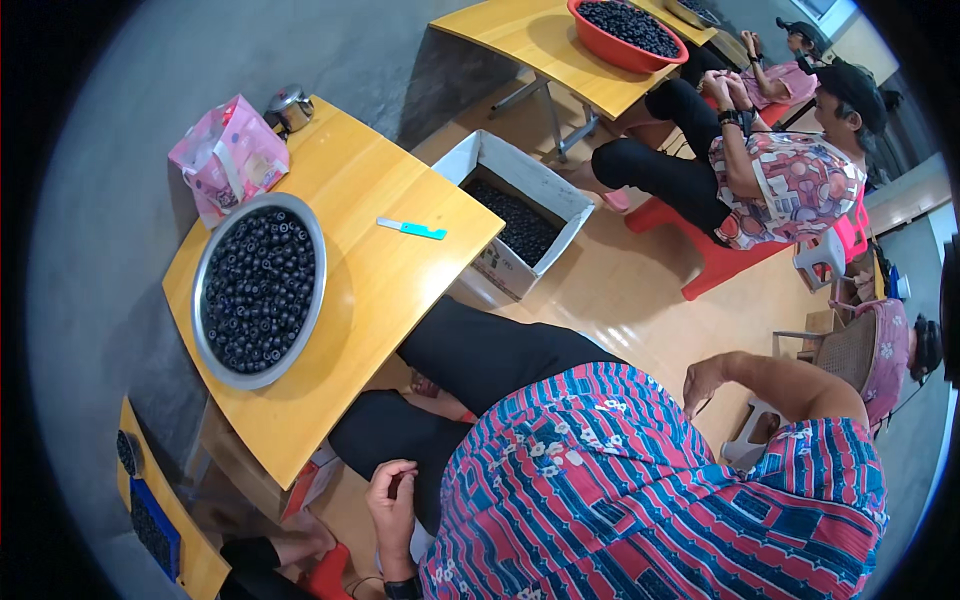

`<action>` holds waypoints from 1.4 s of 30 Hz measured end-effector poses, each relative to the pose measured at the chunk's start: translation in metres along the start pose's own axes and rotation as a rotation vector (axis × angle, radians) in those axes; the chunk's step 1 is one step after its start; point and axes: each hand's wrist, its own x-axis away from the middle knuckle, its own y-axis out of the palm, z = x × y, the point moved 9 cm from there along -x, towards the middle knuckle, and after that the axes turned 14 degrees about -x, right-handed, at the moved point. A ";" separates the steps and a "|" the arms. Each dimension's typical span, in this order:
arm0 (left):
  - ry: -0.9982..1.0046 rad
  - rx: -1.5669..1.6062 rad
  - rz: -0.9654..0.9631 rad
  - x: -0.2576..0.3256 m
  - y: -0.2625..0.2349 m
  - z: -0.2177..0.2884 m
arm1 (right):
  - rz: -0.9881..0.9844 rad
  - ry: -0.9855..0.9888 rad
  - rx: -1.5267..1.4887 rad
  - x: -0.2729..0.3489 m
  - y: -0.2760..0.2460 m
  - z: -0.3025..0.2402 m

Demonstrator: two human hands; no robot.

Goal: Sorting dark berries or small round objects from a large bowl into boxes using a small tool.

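My left hand (392,494) is beside my left thigh, low in the view. Its fingers curl in to meet the thumb; what lies between them, if anything, is too small to name. At my right hip, my right hand (706,380) has bent fingers drawn together near the patterned shirt (590,450), and I cannot make out what they hold. In front of me a metal bowl (318,318) full of small round black pieces (258,285) with holes stands on the yellow table (375,270). A small turquoise-handled blade tool (420,231) lies on that table, away from both hands.
A pink bag (226,165) and a metal pot (289,108) stand at the table's far end. Beside it, a white box (575,203) on the floor holds more black pieces. Another person (790,170) sits near a table with a red basin (600,38).
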 end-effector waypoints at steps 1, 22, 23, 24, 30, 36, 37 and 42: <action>-0.008 -0.008 -0.016 -0.001 0.001 0.000 | 0.005 0.003 -0.009 0.010 -0.008 -0.002; -0.096 0.102 -0.032 -0.002 0.001 -0.026 | 0.707 -0.410 -0.183 0.001 -0.092 0.010; -0.078 0.118 -0.025 -0.002 0.001 -0.026 | 0.691 -0.538 -0.244 -0.019 -0.099 0.015; -0.075 0.120 0.009 -0.001 -0.001 -0.029 | 0.801 -0.481 -0.019 -0.027 -0.101 0.010; -0.081 0.106 0.020 0.001 0.002 -0.036 | 0.882 -0.493 -0.449 -0.065 -0.076 0.000; -0.051 0.097 0.043 -0.002 -0.002 -0.032 | 0.707 -0.693 -0.820 -0.110 -0.071 -0.010; -0.055 0.126 0.038 -0.002 -0.001 -0.033 | 0.697 -0.666 -0.788 -0.111 -0.074 -0.016; -0.048 0.146 0.047 -0.003 -0.001 -0.034 | 0.647 -0.521 -0.642 -0.115 -0.073 -0.031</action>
